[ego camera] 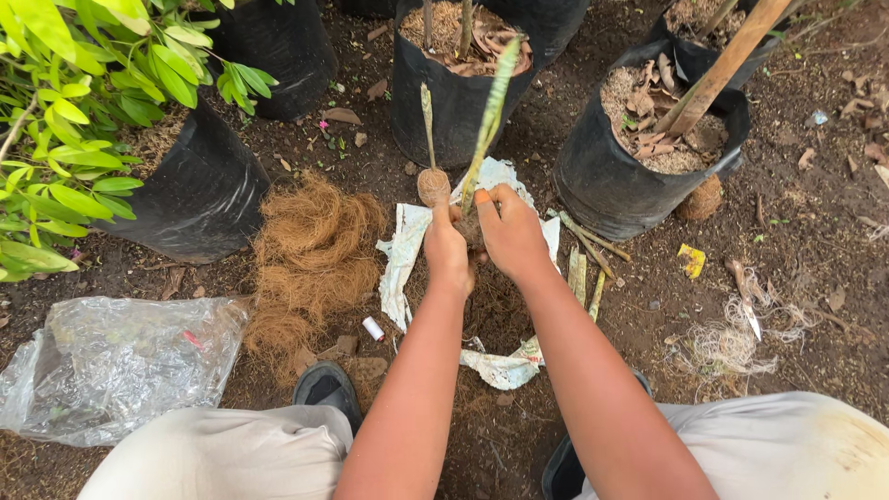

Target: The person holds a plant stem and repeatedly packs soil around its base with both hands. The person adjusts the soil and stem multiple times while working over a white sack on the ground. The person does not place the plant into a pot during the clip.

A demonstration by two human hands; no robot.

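Above a white sheet (400,250) heaped with dark soil, left hand (446,248) and right hand (511,231) side by side, both clamped on the base of a mottled green cutting (491,116) held upright. Just left, a second stem with a round root ball (432,185); beyond, brown coconut fibre (310,245) and black grow bags (454,88).

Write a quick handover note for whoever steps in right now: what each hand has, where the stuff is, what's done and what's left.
Left hand and right hand: both closed around the base of a variegated cutting, held upright over the white sheet.
A second cutting with a wrapped ball base stands just left of it.
Coconut fibre pile lies left of the sheet; loose soil sits on the sheet; cut stems lie to the right.
Done: one wrapped base.
Left: the held cutting's base, hidden by the hands, looks unfinished.
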